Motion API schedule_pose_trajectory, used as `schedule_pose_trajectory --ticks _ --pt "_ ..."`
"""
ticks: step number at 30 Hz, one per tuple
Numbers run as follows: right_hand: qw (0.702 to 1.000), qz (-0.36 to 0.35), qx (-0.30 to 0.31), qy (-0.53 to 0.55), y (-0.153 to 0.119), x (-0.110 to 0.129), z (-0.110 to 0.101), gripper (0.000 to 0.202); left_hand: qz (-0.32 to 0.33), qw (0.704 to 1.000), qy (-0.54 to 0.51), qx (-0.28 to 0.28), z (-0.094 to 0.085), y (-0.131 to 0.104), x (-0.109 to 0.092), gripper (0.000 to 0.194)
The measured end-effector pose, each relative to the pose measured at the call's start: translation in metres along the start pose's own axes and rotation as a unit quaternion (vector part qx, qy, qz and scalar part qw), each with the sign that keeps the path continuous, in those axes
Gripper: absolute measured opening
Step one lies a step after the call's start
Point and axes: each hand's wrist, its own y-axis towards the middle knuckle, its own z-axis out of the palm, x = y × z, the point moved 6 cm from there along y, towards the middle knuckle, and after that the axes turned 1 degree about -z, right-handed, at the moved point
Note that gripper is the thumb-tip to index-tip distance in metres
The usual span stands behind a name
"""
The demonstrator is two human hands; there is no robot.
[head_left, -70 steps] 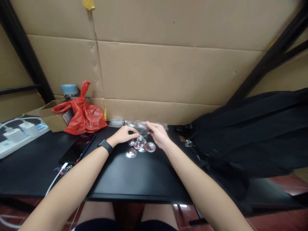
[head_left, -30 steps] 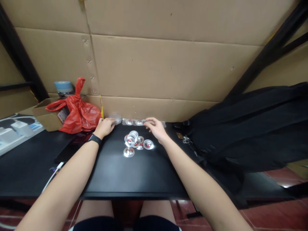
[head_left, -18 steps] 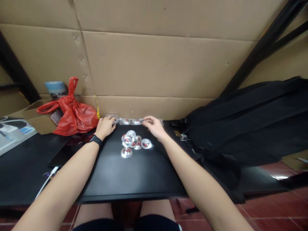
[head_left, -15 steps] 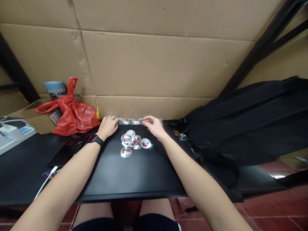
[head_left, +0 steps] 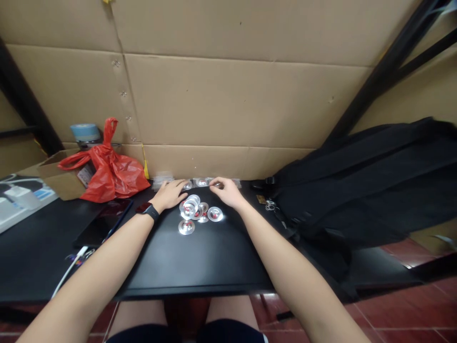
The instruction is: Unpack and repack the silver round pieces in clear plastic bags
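Several shiny silver discs point(head_left: 188, 209) with domed middles and red bits lie in an overlapping pile on the black table. One disc point(head_left: 186, 226) rests apart in front of the pile, another point(head_left: 214, 214) at its right edge. Along the cardboard wall runs a row of similar discs point(head_left: 202, 182) with clear plastic around them. My left hand point(head_left: 171, 193) lies at the row's left part, palm down, fingers stretched and thumb apart, fingertips by a disc. My right hand point(head_left: 228, 191) pinches a disc at the row's right, mostly hidden by its fingers.
Clear plastic packets point(head_left: 163, 179) lie behind my left hand. A red plastic bag point(head_left: 114, 174), an open cardboard box point(head_left: 59, 178), a phone point(head_left: 105, 221) and a white power strip point(head_left: 24, 202) are on the left. A black backpack point(head_left: 364, 181) and keys point(head_left: 271, 205) are on the right.
My left hand has moved right along the row, its thumb now out to the side, uncovering the plastic packets. My right hand stays nearly in place. The view has shifted slightly.
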Motion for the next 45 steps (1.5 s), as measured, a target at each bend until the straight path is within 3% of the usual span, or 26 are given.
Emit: schedule_pose_trajectory --ticks 4,11,19,23,28,31,36,38,42,45 --pt "1.000 0.005 0.008 0.022 0.000 0.000 0.003 0.012 -0.021 1.000 -0.010 0.008 0.005 0.002 0.002 0.045" --pt "0.999 0.001 0.035 0.006 0.001 -0.009 0.006 0.016 -0.009 0.998 -0.034 -0.053 -0.001 0.006 -0.006 0.031" --pt "0.999 -0.027 0.042 0.011 0.000 -0.001 0.010 0.017 -0.021 0.976 -0.091 -0.196 -0.031 -0.002 -0.005 0.031" --pt "0.998 -0.031 0.039 0.034 -0.001 0.003 0.013 0.018 -0.012 0.955 -0.100 -0.280 -0.049 -0.008 -0.014 0.028" --pt "0.996 -0.007 0.049 0.071 -0.002 0.002 0.015 0.020 0.015 0.931 -0.139 -0.337 -0.067 -0.015 -0.036 0.025" --pt "0.990 0.005 0.081 0.115 -0.005 0.004 0.017 0.028 0.033 0.922 -0.168 -0.347 -0.074 -0.018 -0.053 0.023" --pt "0.962 -0.005 0.193 0.193 -0.017 0.017 0.028 0.052 0.065 0.919 -0.196 -0.335 -0.079 -0.022 -0.085 0.023" --pt "0.957 0.005 0.219 0.192 -0.021 0.018 0.033 0.051 0.067 0.923 -0.203 -0.321 -0.078 -0.023 -0.093 0.022" --pt "0.957 0.023 0.241 0.160 -0.024 0.018 0.038 0.041 0.048 0.928 -0.219 -0.298 -0.074 -0.023 -0.094 0.020" --pt "0.962 0.038 0.225 0.153 -0.022 0.017 0.037 0.043 0.030 0.923 -0.237 -0.303 -0.074 -0.024 -0.088 0.020"
